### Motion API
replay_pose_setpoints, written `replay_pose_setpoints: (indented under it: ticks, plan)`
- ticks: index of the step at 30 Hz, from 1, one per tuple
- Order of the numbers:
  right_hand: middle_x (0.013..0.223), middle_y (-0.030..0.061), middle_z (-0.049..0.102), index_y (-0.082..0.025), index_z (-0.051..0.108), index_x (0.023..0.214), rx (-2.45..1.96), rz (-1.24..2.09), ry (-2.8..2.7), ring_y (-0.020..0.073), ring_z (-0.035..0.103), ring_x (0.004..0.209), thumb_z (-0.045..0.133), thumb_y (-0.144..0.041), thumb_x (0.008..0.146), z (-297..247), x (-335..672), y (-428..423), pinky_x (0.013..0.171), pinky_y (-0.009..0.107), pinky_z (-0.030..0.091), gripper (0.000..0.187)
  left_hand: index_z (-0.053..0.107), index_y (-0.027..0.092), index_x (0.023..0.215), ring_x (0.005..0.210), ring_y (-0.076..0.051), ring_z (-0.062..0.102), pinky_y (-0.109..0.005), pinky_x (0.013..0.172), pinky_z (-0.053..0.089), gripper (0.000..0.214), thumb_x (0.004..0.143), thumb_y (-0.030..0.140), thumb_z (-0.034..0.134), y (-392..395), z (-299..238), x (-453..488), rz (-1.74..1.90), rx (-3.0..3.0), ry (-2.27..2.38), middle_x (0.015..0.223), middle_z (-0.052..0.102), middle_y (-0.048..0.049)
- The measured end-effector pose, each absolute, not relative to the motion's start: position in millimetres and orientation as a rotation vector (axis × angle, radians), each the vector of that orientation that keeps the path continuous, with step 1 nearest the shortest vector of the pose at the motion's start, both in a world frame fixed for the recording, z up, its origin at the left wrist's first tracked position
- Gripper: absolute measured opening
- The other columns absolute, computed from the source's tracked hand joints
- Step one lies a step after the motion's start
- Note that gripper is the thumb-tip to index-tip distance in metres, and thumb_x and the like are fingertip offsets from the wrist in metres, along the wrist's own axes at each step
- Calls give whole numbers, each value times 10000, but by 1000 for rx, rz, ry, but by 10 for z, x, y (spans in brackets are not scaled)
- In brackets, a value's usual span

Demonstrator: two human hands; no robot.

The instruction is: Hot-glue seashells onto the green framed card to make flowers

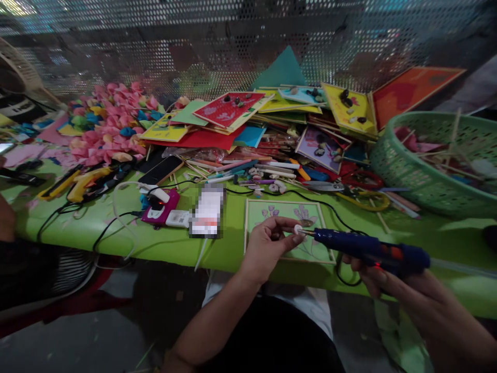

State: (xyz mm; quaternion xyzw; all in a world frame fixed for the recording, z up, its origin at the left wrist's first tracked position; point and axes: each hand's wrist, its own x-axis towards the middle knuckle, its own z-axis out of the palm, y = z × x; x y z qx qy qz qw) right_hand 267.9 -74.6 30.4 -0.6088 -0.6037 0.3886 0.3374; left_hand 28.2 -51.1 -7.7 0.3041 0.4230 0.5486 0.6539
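My left hand (pixel 272 239) pinches a small white pebble-like piece (pixel 298 228) between thumb and fingers. Wrapped round a dark blue glue gun (pixel 361 246) is my right hand (pixel 382 280), and a red light glows near the grip. The gun's metal nozzle points left and meets the white piece, or comes very close to it. Below both hands lies a framed green picture (pixel 287 207) with drawn flowers and a brown stone (pixel 306 221) on it. My left hand and the gun hide part of this picture.
A phone (pixel 207 210) and a pink power strip (pixel 161 207) with cables sit left of the picture. Yellow glue guns (pixel 87 182) lie farther left, before pink paper flowers (pixel 108 114). Framed pictures (pixel 229 110) pile up behind; scissors (pixel 365 199) and a green basket (pixel 430 166) stand right.
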Motion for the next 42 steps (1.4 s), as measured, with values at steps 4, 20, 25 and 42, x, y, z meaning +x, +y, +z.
replay_pose_setpoints:
  ticks: [4,20,25,42]
  plan:
    - [622,68,719,-270,834,744,-1573,1125,-1542,229,629,525,754,-685,686,298,2688,-752,447,285,545,427,760,161,919,691,-92,574,-214,657,448,503,576,460,975,-506,-78,282,1237,683,949,839,710,-21]
    - [630,51,721,-270,826,758,-1512,1143,-1551,214,611,494,784,-596,694,258,2719,-699,425,281,524,335,764,164,911,675,-87,590,-209,664,477,457,610,443,965,-525,-41,249,1240,655,959,786,703,-5]
    - [643,64,717,-259,787,681,-1535,1145,-1569,234,625,522,764,-626,706,178,2795,-704,428,295,518,368,744,169,930,779,-132,683,-237,714,534,411,648,384,954,-525,-49,243,1261,623,879,903,774,-50]
    - [885,87,701,-226,745,819,-1295,1104,-1002,185,574,610,862,-431,691,-67,3111,-722,423,300,387,268,702,211,970,618,-100,559,-231,617,417,93,899,265,730,-625,8,-93,809,1623,1302,900,744,-3]
